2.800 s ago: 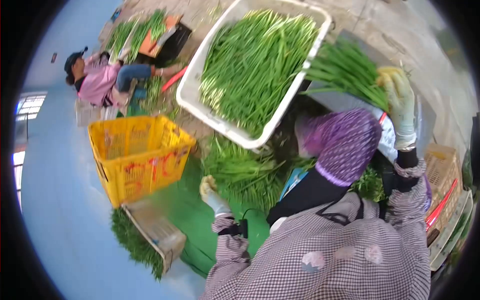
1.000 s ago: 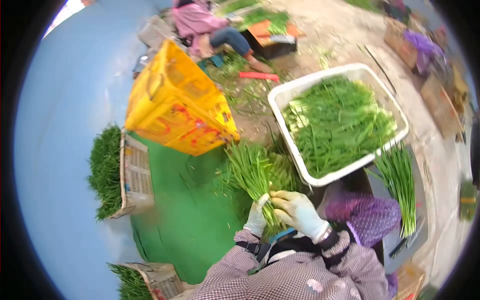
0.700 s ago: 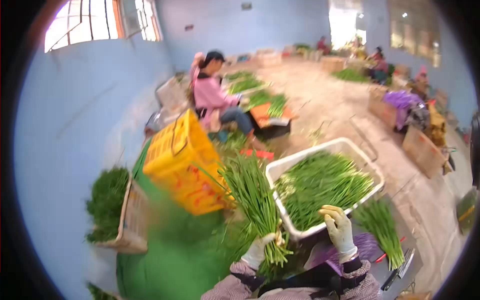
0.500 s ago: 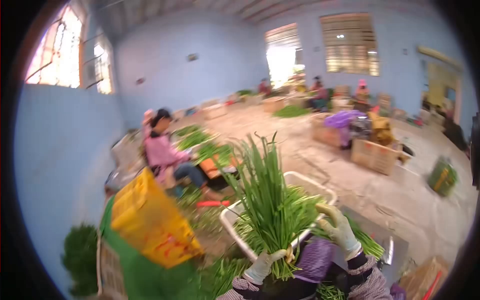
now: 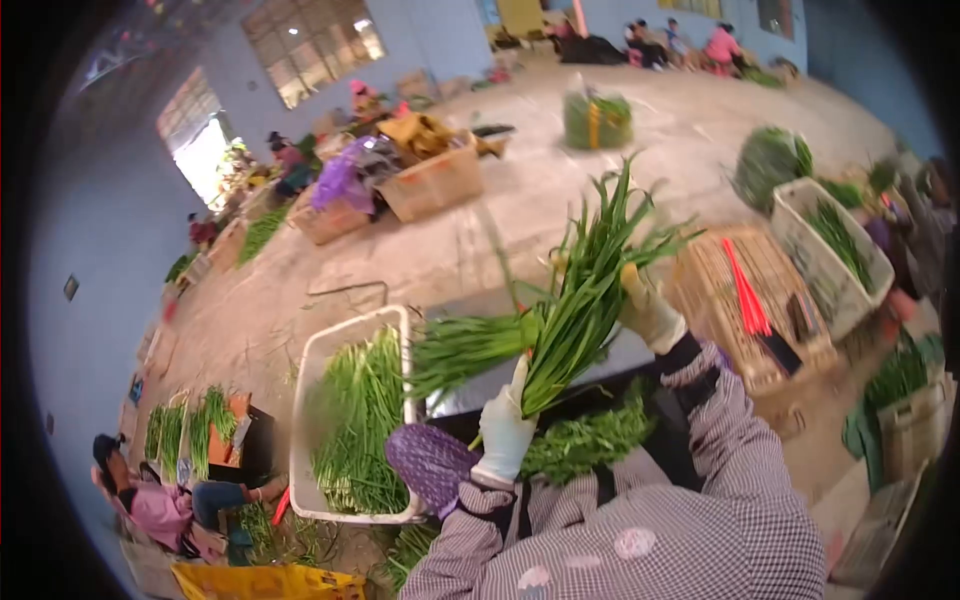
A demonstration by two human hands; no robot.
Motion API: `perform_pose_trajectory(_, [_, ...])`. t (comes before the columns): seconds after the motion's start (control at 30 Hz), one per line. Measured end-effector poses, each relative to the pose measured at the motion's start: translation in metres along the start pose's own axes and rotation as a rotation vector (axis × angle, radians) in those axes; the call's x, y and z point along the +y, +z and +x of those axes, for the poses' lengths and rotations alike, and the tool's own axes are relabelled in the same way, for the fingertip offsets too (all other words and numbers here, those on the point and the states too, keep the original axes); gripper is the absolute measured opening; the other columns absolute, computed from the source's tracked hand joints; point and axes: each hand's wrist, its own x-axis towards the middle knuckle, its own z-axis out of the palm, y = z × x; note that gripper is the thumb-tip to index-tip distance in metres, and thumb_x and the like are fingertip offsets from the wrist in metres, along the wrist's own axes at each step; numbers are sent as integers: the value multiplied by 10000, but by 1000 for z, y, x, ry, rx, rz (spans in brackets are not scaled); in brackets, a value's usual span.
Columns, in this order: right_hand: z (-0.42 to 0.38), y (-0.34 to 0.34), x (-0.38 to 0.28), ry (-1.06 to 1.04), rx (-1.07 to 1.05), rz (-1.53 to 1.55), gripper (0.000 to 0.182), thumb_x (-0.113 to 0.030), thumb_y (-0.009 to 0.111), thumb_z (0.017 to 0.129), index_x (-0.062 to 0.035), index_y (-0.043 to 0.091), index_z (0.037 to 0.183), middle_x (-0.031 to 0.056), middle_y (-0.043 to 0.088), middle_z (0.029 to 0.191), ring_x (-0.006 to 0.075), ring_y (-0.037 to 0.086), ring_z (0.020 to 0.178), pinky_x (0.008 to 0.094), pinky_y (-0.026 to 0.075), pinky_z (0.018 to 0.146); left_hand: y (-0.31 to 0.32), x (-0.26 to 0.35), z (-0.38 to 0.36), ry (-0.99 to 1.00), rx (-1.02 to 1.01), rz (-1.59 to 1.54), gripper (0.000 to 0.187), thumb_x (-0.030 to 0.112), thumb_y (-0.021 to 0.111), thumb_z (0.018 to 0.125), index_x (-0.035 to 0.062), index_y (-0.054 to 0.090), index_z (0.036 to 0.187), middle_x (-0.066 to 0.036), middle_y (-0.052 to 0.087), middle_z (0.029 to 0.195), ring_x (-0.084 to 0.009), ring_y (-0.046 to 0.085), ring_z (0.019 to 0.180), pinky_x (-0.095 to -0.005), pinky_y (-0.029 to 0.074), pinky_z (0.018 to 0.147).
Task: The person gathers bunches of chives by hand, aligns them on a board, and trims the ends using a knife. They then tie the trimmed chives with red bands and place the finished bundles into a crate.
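A bunch of long, flat-leaved greens (image 5: 585, 310) is held up at a slant in front of me. My left hand (image 5: 505, 430), in a pale glove, is closed around its lower end. My right hand (image 5: 652, 312), gloved too, has its fingers curled against the upper leaves, which partly hide them. Behind the bunch, more green stalks (image 5: 465, 350) lie across a grey board (image 5: 490, 392). Loose greens (image 5: 590, 440) rest over my lap. Left of my left hand is a purple patterned covering (image 5: 432, 468), and past it a white crate (image 5: 300, 440) full of green stalks.
A tan crate (image 5: 705, 320) with a red-handled tool (image 5: 745, 290) on it stands at right, beside a white crate (image 5: 850, 310) of greens. At lower left a person in pink (image 5: 160, 515) sits by greens. A yellow crate (image 5: 270, 582) is at the bottom edge.
My view has swung to the right. The bunch now leans right instead of standing over the white crate. My right hand, earlier apart from it, has come against its leaves.
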Motion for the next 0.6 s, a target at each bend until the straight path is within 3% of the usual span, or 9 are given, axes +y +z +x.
perform_pose_trajectory(0.1, [-26, -4, -6, 64, 269, -207, 423, -263, 635, 1076, -19, 603, 1419, 44, 723, 1205, 144, 695, 989, 287, 563, 953, 36, 2, -10, 186, 20, -73, 993, 212, 867, 798, 60, 354, 1634, -156, 641, 866, -380, 657, 756, -481, 524, 676])
perform_pose_trajectory(0.2, [-33, 18, 0, -14, 200, -92, 248, -192, 620, 1070, 4, 707, 1194, 64, 735, 1058, 115, 683, 850, 245, 567, 755, 44, 1, -18, 255, -311, -37, 1269, 421, 951, 696, -20, 243, 1651, -268, 551, 1482, -395, 550, 1369, -511, 395, 1173])
perform_pose_trajectory(0.27, [-38, 3, 11, 48, 82, -569, 242, -205, 625, 1069, 15, 699, 1136, 76, 724, 986, 153, 690, 882, 296, 565, 803, 45, -45, -12, 332, -447, -121, 1051, 470, 888, 769, -42, 430, 1565, -287, 535, 1524, -422, 558, 1374, -451, 458, 1136])
perform_pose_trajectory(0.3, [-54, 5, 29, 190, 176, -463, 248, -206, 625, 1069, 22, 697, 1134, 85, 725, 971, 170, 691, 873, 310, 564, 817, -3, -52, 6, 64, -756, -116, 788, 453, 815, 851, -20, 592, 1439, -258, 657, 1384, -398, 655, 1249, -445, 518, 1052])
perform_pose_trajectory(0.33, [-60, 9, 40, 303, 257, -368, 254, -207, 625, 1069, 29, 694, 1131, 94, 726, 957, 186, 691, 864, 325, 563, 832, -26, -50, 16, 28, -773, -104, 575, 442, 747, 918, 13, 705, 1298, -219, 756, 1170, -381, 728, 1083, -455, 558, 958])
perform_pose_trajectory(0.37, [-66, 7, 35, 233, 111, -330, 245, -184, 636, 1061, 33, 682, 1165, 92, 720, 945, 203, 694, 850, 339, 567, 827, -45, -48, 17, -85, -691, -170, 452, 378, 735, 949, 23, 736, 1228, -221, 771, 1077, -378, 747, 1019, -447, 571, 902])
perform_pose_trajectory(0.4, [-76, 2, 49, 99, 265, -39, 227, -161, 646, 1059, 34, 695, 1164, 77, 707, 900, 203, 691, 828, 315, 554, 755, -57, -45, 19, -34, -565, -253, 353, 286, 735, 970, 16, 737, 1199, -208, 773, 970, -339, 763, 927, -401, 583, 851])
perform_pose_trajectory(0.5, [-79, -16, 77, 478, 364, -674, 256, -218, 659, 1071, 4, 701, 1193, 3, 654, 861, 98, 615, 784, 257, 508, 726, -68, -2, 29, -109, -269, -477, 283, 131, 766, 946, -22, 726, 1181, -115, 783, 1023, -195, 735, 948, -330, 569, 886])
perform_pose_trajectory(0.6, [-77, 26, 67, 351, 407, -410, 200, -163, 620, 1084, -41, 696, 1223, -24, 652, 899, 60, 558, 781, 241, 458, 684, -40, 31, 26, 143, -117, -588, 722, 124, 848, 827, 46, 528, 1469, -162, 591, 1397, -283, 581, 1275, -382, 452, 1109])
